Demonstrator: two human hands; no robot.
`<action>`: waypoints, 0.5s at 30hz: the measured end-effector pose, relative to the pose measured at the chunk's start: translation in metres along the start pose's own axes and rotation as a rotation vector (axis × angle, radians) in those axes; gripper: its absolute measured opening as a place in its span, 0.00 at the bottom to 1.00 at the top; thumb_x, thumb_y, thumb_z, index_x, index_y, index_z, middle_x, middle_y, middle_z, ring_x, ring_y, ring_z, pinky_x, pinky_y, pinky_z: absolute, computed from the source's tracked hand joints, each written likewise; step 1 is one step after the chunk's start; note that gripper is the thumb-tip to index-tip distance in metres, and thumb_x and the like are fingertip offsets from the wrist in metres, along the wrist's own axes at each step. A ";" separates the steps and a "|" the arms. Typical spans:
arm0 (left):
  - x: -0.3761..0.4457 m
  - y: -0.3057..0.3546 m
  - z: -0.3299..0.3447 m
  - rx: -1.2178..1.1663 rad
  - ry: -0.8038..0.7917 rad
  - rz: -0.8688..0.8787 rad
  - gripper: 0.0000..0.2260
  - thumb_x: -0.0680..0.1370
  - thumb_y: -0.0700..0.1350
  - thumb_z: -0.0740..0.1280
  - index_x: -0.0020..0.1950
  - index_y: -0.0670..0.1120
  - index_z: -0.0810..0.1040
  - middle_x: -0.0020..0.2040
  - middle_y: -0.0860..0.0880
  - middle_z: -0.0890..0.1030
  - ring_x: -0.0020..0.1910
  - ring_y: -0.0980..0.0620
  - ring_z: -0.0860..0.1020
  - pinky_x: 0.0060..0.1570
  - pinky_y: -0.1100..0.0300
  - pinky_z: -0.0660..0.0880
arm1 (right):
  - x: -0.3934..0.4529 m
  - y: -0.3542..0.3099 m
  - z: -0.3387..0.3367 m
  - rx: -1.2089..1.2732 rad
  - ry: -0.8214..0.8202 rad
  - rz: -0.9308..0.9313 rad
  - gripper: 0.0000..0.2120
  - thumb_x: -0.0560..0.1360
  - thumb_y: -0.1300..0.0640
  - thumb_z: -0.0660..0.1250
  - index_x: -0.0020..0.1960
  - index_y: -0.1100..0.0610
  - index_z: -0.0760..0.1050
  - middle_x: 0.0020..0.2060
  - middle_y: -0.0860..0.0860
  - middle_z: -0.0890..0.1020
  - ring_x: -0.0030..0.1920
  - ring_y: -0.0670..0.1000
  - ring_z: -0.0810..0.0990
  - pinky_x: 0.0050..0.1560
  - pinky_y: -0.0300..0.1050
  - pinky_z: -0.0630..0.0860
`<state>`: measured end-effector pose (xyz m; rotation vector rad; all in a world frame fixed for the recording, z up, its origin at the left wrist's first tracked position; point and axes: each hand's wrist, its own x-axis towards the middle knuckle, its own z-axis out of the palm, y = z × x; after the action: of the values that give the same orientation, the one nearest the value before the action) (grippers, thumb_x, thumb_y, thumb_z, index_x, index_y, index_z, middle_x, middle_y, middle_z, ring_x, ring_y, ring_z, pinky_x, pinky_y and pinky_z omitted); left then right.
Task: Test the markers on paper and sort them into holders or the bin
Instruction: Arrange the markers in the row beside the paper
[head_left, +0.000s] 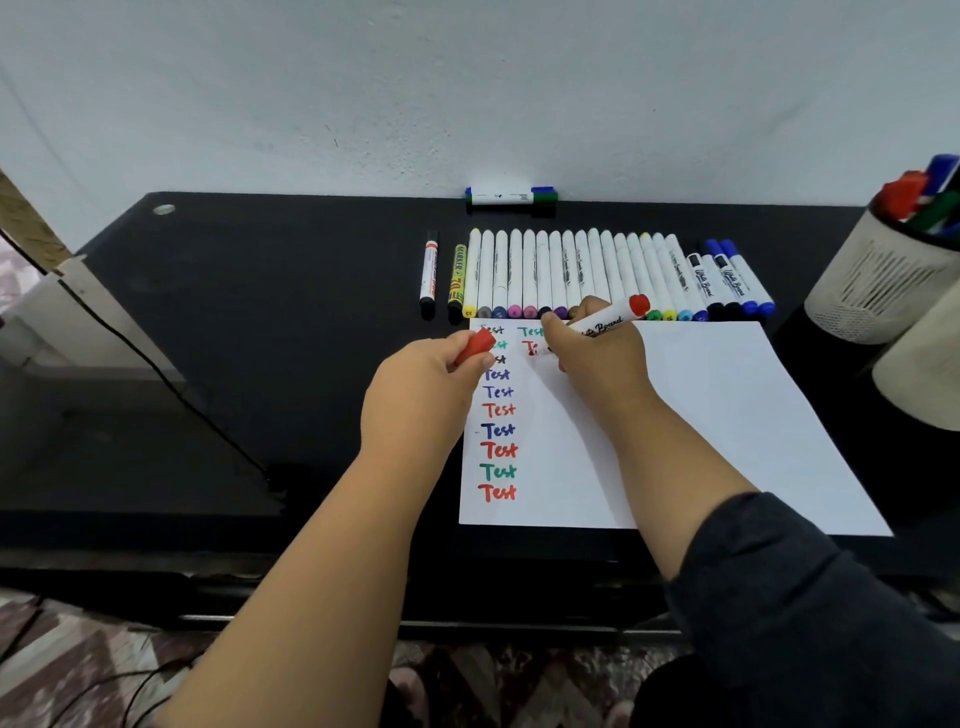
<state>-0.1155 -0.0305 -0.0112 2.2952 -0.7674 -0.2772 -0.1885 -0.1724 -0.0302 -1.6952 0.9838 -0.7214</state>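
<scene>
**Red whiteboard marker at the paper, cap off**

Your right hand (597, 358) grips the red whiteboard marker (615, 317), its tip on the white paper (727, 415) beside a half-written red word. Your left hand (436, 384) pinches the red cap (475, 347) over the sheet's left edge. Behind the paper lies a row of markers (571, 270); a holder (878, 280) stands at the right.

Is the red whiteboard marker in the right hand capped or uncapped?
Uncapped: the left hand holds its red cap apart while the right hand writes with the red whiteboard marker.

paper (701, 415) on desk (260, 312), marker row (597, 270) behind, holder (883, 275) right
</scene>
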 end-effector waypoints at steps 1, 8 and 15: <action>0.000 0.000 0.000 -0.003 -0.002 -0.005 0.18 0.79 0.55 0.61 0.69 0.56 0.70 0.54 0.56 0.79 0.47 0.58 0.75 0.38 0.67 0.70 | 0.000 0.000 0.001 -0.006 -0.003 -0.004 0.14 0.73 0.54 0.68 0.35 0.54 0.64 0.32 0.55 0.75 0.34 0.51 0.73 0.38 0.43 0.68; 0.000 0.002 0.001 -0.011 -0.013 -0.016 0.20 0.79 0.55 0.61 0.71 0.56 0.68 0.59 0.55 0.78 0.46 0.59 0.72 0.37 0.66 0.69 | -0.001 0.001 0.001 -0.068 -0.020 -0.027 0.17 0.74 0.56 0.67 0.33 0.54 0.61 0.28 0.51 0.70 0.31 0.49 0.69 0.32 0.41 0.64; 0.001 0.001 0.002 0.011 -0.014 -0.022 0.20 0.79 0.55 0.61 0.71 0.56 0.68 0.60 0.54 0.78 0.47 0.58 0.72 0.40 0.65 0.69 | -0.003 0.000 -0.001 -0.040 -0.021 -0.032 0.17 0.74 0.58 0.67 0.32 0.54 0.61 0.28 0.52 0.70 0.32 0.50 0.70 0.32 0.41 0.64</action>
<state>-0.1155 -0.0326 -0.0121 2.3149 -0.7529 -0.3002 -0.1906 -0.1701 -0.0299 -1.7530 0.9638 -0.7073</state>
